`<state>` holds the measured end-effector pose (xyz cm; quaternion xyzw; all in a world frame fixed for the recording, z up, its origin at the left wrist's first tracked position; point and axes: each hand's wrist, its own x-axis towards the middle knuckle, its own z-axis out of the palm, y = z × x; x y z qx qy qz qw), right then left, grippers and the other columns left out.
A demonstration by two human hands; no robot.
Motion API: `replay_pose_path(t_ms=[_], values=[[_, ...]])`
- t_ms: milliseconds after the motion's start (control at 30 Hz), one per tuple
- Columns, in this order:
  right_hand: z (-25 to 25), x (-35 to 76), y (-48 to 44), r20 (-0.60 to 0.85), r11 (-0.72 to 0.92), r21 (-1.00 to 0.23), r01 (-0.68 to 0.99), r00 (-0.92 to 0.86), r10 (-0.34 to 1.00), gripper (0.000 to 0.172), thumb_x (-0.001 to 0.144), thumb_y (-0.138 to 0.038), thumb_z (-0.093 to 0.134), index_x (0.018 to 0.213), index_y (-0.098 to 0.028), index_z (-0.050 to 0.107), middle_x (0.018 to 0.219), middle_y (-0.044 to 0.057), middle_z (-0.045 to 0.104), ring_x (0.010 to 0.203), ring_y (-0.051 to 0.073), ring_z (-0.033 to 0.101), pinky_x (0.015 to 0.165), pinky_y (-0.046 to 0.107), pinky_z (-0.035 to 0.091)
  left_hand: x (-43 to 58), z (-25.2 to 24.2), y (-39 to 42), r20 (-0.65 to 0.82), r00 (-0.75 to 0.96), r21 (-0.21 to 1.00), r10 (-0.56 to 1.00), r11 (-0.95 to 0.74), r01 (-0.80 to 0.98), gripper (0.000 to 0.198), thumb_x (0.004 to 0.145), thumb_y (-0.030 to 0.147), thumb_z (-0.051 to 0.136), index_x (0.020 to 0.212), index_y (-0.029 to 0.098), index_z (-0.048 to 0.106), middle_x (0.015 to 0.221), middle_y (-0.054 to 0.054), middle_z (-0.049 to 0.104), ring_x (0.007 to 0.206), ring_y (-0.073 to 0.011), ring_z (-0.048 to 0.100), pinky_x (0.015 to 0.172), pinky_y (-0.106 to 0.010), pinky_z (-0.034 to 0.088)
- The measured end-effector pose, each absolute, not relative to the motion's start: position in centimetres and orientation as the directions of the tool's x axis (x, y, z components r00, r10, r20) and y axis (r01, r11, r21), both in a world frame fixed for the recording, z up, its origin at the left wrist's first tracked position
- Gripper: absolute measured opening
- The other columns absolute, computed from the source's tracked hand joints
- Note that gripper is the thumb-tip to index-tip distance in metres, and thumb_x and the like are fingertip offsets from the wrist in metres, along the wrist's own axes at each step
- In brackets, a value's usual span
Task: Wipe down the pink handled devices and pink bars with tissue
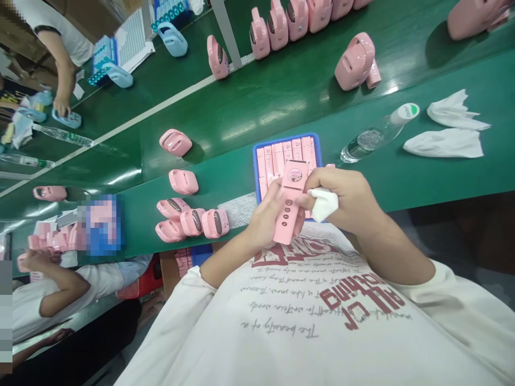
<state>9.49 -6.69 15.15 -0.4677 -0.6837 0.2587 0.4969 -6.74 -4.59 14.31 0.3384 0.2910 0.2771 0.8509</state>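
Above my lap, my left hand (263, 217) is wrapped round a long pink handheld device (286, 214). Its face, turned up to me, carries a row of dark round buttons and, at the far end, an oval picture. My right hand (346, 198) is closed on a small white cloth (324, 204), with its fingers at the device's right edge. Just beyond my hands lies a blue tray (319, 145) filled with rows of similar pink pieces, partly hidden by the device and my hands.
Several pink handled units (215, 223) stand on the bench at left, others (298, 19) along the far side. To the right are a water bottle (370, 139) and white cloths (444, 143). Bubble wrap (239, 209) touches the tray. Co-workers' hands (61, 105) handle parts at left.
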Motion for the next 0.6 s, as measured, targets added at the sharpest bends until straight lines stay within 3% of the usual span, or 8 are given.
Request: replay_pose_path(t_ms=[167,267,400,533,600], values=[[14.6,9.5,-6.5,0.486,0.499,-0.767,0.402,-0.145,0.862,0.035,0.094,-0.034,0.047,0.062,-0.021,0.051,0.057,-0.001,0.055,0.050,0.010,0.049,0.047,0.025,0.036,-7.1,14.2,-4.3,-0.295,0.761,0.725,0.577,0.654,-0.215,0.047,0.081,0.057,0.058,0.106,0.021,0.043,0.064,0.005,0.058,0.036,-0.0089,0.051,0.034,-0.020,0.038],[13.9,9.0,-6.7,0.516,0.443,-0.786,0.432,0.063,0.854,0.033,0.095,-0.030,0.046,0.063,-0.020,0.052,0.058,0.000,0.054,0.053,0.011,0.049,0.050,0.026,0.037,-6.8,14.6,-4.3,-0.272,0.786,0.667,0.556,0.698,-0.263,0.046,0.080,0.057,0.058,0.101,0.018,0.045,0.065,0.004,0.058,0.035,-0.0086,0.050,0.033,-0.021,0.037],[13.1,8.6,-6.9,0.472,0.390,-0.872,0.295,0.299,0.829,0.029,0.095,-0.025,0.044,0.069,-0.020,0.057,0.062,-0.001,0.054,0.057,0.010,0.051,0.050,0.026,0.037,-6.3,15.4,-4.5,-0.285,0.828,0.595,0.482,0.767,-0.242,0.045,0.081,0.058,0.057,0.094,0.016,0.048,0.062,0.003,0.056,0.035,-0.0082,0.048,0.033,-0.021,0.037],[13.0,9.0,-7.0,0.636,0.539,-0.761,0.361,0.253,0.729,0.010,0.088,-0.033,0.059,0.088,-0.027,0.067,0.077,0.001,0.059,0.069,0.014,0.057,0.058,0.030,0.046,-6.4,15.6,-4.5,-0.282,0.833,0.578,0.476,0.777,-0.248,0.044,0.079,0.057,0.060,0.085,0.016,0.048,0.063,0.003,0.057,0.035,-0.0078,0.049,0.033,-0.020,0.038],[13.2,9.0,-7.2,0.642,0.524,-0.739,0.423,0.206,0.738,0.014,0.083,-0.039,0.066,0.093,-0.030,0.069,0.086,0.003,0.058,0.075,0.016,0.058,0.058,0.032,0.049,-6.4,15.6,-4.5,-0.310,0.829,0.564,0.466,0.792,-0.234,0.044,0.079,0.059,0.059,0.082,0.016,0.048,0.062,0.003,0.056,0.035,-0.0077,0.048,0.033,-0.020,0.038]])
